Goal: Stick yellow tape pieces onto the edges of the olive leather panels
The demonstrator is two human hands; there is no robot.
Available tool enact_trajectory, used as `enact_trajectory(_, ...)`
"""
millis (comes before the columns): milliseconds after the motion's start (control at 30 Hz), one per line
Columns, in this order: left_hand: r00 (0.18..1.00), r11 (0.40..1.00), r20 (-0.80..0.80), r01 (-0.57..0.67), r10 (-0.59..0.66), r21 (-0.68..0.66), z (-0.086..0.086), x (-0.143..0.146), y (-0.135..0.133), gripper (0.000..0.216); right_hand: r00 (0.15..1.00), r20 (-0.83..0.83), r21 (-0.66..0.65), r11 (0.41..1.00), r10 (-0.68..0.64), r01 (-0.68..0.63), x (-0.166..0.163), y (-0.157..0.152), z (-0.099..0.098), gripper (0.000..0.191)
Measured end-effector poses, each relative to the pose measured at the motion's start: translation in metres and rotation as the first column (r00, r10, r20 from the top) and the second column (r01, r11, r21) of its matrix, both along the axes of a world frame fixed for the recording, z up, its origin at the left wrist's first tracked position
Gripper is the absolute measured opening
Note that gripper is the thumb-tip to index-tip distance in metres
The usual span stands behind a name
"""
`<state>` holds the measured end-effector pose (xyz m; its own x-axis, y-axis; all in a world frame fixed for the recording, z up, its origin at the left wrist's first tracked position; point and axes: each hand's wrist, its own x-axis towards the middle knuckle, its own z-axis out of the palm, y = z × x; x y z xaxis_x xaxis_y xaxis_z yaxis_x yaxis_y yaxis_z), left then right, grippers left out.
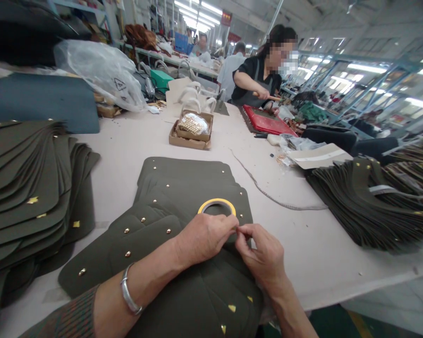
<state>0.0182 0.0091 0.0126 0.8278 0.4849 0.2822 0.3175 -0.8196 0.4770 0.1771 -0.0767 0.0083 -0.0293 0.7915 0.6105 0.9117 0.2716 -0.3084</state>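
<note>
My left hand (204,237) is closed on a roll of yellow tape (216,202), which stands out beyond its knuckles. Fingertips of my right hand (262,249) are pinched together at the roll's near edge, touching or almost touching the left fingers. Whatever they pinch is too small to make out; it may be the tape's end. Under both hands lies a spread of overlapping dark olive panels (193,180) with gold-coloured studs. A few small yellow tape pieces (231,308) stick to the panels nearest me.
Stacks of olive panels stand at the left (28,188) and the right (359,202). Beyond the spread sits a cardboard box (190,141) with gold hardware. A cord (268,195) lies on the pale table (303,253). Across it, a co-worker (264,70) holds a tool over a red board (268,123).
</note>
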Motion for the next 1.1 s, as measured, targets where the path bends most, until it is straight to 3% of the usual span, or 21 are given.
enact_trajectory(67,0.999,0.999,0.014,-0.032,0.031,0.034,-0.001,0.002,-0.001,0.014,0.992,-0.116,-0.037,0.998,-0.045,0.04,-0.004,0.0,0.0,0.012)
enact_trajectory(133,0.997,0.994,0.03,-0.068,0.066,0.082,0.0,0.003,-0.004,0.016,0.93,-0.344,-0.161,0.984,-0.127,0.075,-0.007,0.002,-0.003,0.01)
enact_trajectory(233,0.994,0.982,0.09,-0.075,0.059,0.175,0.001,0.007,-0.011,0.019,0.662,-0.691,-0.374,0.927,-0.291,0.017,-0.003,0.009,-0.01,0.012)
enact_trajectory(300,0.992,0.974,0.119,-0.063,0.037,0.219,0.002,0.009,-0.015,0.019,0.483,-0.788,-0.443,0.897,-0.381,-0.015,0.009,0.015,-0.015,0.018)
enact_trajectory(367,0.994,0.968,0.092,-0.083,0.062,0.237,0.0,0.01,-0.016,0.018,0.409,-0.797,-0.491,0.871,-0.444,-0.011,0.024,0.02,-0.017,0.026)
enact_trajectory(600,0.96,0.966,-0.18,-0.183,0.216,0.186,-0.009,0.009,-0.004,0.011,0.549,-0.703,-0.591,0.801,-0.451,-0.099,0.047,0.03,-0.01,0.038)
enact_trajectory(900,0.952,0.973,-0.23,-0.172,0.204,0.152,-0.005,0.006,-0.009,0.012,0.849,-0.382,-0.637,0.77,-0.365,0.045,0.042,0.038,-0.009,0.027)
enact_trajectory(1100,0.947,0.976,-0.252,-0.169,0.2,0.138,-0.005,0.006,-0.008,0.013,0.902,-0.276,-0.638,0.765,-0.332,0.086,0.042,0.043,-0.008,0.025)
